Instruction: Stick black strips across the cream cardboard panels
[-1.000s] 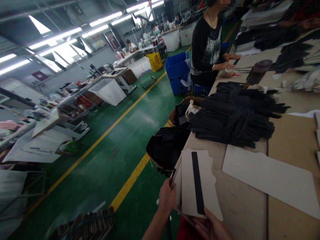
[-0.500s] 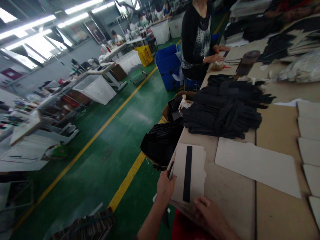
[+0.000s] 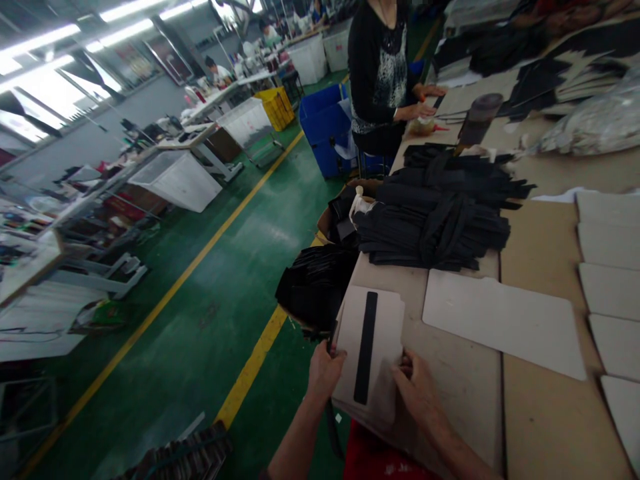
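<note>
A pale flat panel (image 3: 385,313) lies on a small stack of similar panels at the table's near-left corner. One black strip (image 3: 366,348) runs lengthwise down its face. At the panel's left edge, my left hand (image 3: 324,370) is closed around a slim dark object (image 3: 332,335), whose kind I cannot make out; its fingers also touch the panel. My right hand (image 3: 417,387) pinches the panel's right edge between thumb and curled fingers. To the right lies a larger pale panel (image 3: 503,321), flat on the table.
Bundles of black strips (image 3: 435,230) lie beyond the panels. Black pieces (image 3: 315,283) fill a container beside the table's left edge. Overlapping pale panels (image 3: 613,287) line the right side. A co-worker (image 3: 380,73) sits farther along, near a dark jar (image 3: 480,119).
My right hand has moved from the panel's lower corner up to its right edge and closed on it. My left hand stays at the left edge. The view has shifted slightly.
</note>
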`<state>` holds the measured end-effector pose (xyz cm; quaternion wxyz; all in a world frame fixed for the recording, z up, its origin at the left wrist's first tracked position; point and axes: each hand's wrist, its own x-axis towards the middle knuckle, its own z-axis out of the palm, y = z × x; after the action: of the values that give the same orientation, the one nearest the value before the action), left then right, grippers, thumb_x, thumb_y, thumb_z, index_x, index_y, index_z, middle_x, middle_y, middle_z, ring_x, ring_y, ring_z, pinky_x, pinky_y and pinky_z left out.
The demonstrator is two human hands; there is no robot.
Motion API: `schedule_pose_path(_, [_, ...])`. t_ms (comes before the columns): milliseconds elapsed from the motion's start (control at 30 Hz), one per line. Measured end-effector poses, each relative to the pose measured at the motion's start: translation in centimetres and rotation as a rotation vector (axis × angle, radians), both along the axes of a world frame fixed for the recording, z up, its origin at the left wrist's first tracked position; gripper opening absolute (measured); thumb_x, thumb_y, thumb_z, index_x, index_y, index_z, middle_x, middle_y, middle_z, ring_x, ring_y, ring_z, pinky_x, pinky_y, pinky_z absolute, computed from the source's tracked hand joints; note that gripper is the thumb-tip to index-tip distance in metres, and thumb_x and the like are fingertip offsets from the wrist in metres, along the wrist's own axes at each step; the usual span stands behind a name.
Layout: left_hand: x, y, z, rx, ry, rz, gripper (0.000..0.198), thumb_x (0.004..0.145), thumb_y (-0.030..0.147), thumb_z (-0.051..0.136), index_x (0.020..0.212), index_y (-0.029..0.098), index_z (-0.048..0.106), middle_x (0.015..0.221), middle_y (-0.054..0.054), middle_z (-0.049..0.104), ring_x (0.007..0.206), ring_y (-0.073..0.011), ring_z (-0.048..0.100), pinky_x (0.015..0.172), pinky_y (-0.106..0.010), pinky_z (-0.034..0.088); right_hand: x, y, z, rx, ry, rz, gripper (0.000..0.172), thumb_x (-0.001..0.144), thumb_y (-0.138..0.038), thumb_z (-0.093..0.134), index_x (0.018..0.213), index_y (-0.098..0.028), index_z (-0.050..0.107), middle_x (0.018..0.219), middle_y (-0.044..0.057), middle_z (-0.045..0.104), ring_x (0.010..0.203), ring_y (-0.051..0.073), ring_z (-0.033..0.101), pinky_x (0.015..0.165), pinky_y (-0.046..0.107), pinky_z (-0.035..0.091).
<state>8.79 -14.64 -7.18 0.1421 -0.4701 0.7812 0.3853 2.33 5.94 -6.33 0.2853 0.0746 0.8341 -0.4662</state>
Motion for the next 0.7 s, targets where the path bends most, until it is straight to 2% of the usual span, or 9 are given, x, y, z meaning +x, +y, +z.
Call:
schedule_pose_path(167, [0.7, 0.0, -0.3, 0.007, 0.015, -0.016, 0.035, 0.075, 0.019, 0.071, 0.107, 0.017, 0.059, 0.109, -0.007, 0.067, 0.095, -0.0181, 0.066, 0.079, -0.025, 0.048, -1.3, 0.3, -0.1, 0.005, -0.059, -0.004, 0.051, 0.069, -0.050, 0.056, 0.107, -0.016, 0.063, 0.108, 0.013, 0.068, 0.101, 0.027, 0.064, 0.091, 0.037, 0.050])
schedule_pose_path(367, [1.2, -0.2, -0.2, 0.003, 0.023, -0.037, 0.030, 0.074, 0.014, 0.067, 0.102, 0.017, 0.058, 0.103, -0.006, 0.065, 0.096, -0.0185, 0.063, 0.083, -0.026, 0.046, -1.2, 0.1, 0.8, -0.008, -0.072, 0.031, 0.039, 0.067, -0.046, 0.055, 0.094, -0.019, 0.064, 0.101, 0.009, 0.067, 0.096, 0.025, 0.063, 0.088, 0.037, 0.050])
schedule_pose_path(600, [1.3, 0.1, -0.2, -0.012, 0.038, -0.012, 0.035, 0.074, 0.016, 0.070, 0.107, 0.017, 0.057, 0.110, -0.007, 0.064, 0.104, -0.0191, 0.062, 0.091, -0.026, 0.045, -0.9, -0.7, 1.3, -0.055, -0.108, 0.027, 0.044, 0.069, -0.049, 0.058, 0.104, -0.021, 0.056, 0.101, 0.009, 0.070, 0.096, 0.028, 0.066, 0.087, 0.039, 0.050])
schedule_pose_path(700, [1.3, 0.1, -0.1, 0.001, 0.040, 0.016, 0.033, 0.073, 0.019, 0.071, 0.103, 0.018, 0.058, 0.105, -0.006, 0.066, 0.101, -0.0201, 0.064, 0.088, -0.028, 0.048, -0.5, -1.4, 1.0, -0.085, -0.120, -0.026, 0.054, 0.069, -0.050, 0.059, 0.113, -0.018, 0.051, 0.110, 0.013, 0.070, 0.102, 0.028, 0.066, 0.089, 0.038, 0.052])
